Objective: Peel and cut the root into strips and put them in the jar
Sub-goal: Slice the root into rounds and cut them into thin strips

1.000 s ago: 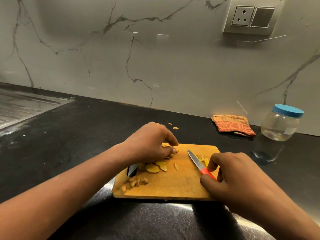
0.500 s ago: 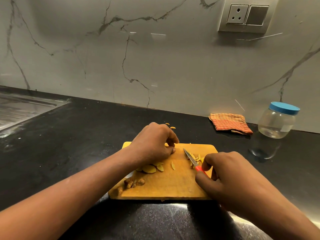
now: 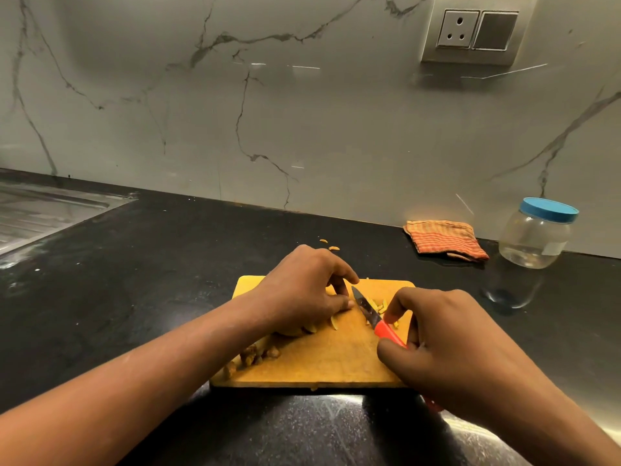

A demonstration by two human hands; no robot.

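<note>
Cutting board [image 3: 336, 364] near the worktop's front edge: the left hand [image 3: 302, 290], fingers curled, pins root slices [image 3: 332, 322] just left of the knife [image 3: 365, 307], which the right hand [image 3: 447, 348] grips, blade pointing away. Lidded jar [image 3: 534, 237] at back right.

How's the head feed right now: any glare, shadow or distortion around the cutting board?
Head view: dim, warm light; white glare on the counter just in front of the cutting board; the left hand shades the slices it pins; the knife blade is readable; wide-angle bend tilts the wall socket and jar.
</note>
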